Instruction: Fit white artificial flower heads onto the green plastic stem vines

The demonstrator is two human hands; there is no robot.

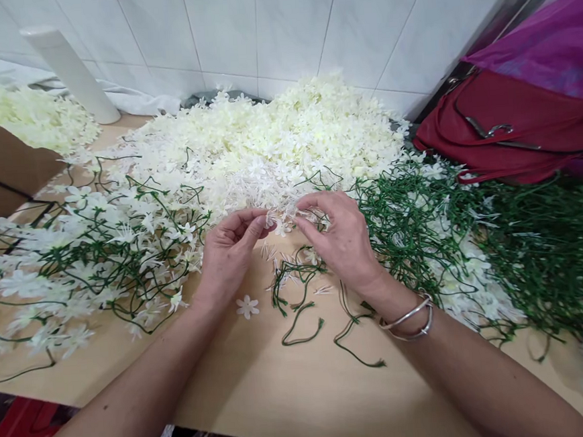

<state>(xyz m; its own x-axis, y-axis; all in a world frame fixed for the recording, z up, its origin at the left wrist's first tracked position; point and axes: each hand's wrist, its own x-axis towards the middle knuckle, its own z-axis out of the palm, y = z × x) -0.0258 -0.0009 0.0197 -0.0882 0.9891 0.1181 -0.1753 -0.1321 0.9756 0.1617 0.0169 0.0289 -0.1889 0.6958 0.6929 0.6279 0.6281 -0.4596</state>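
My left hand (233, 246) pinches a small white flower piece (270, 219) between thumb and forefinger. Close beside it, my right hand (338, 235) has thumb and forefinger closed on a thin whitish piece (291, 210), too small to make out fully. Both hands hover over the table just in front of a heap of loose white artificial petals (285, 138). Below them lie several green stems (300, 322) and short white stamens (322, 290). One single white blossom (247, 307) rests flat on the tabletop near my left wrist.
Flowers on green stems (97, 254) pile up at left, beside a cardboard box (4, 153). Tangled green stems (541, 246) cover the right side. A red bag (510, 120) stands at the back right, a white roll (71, 74) at the back left, against the tiled wall (286, 23).
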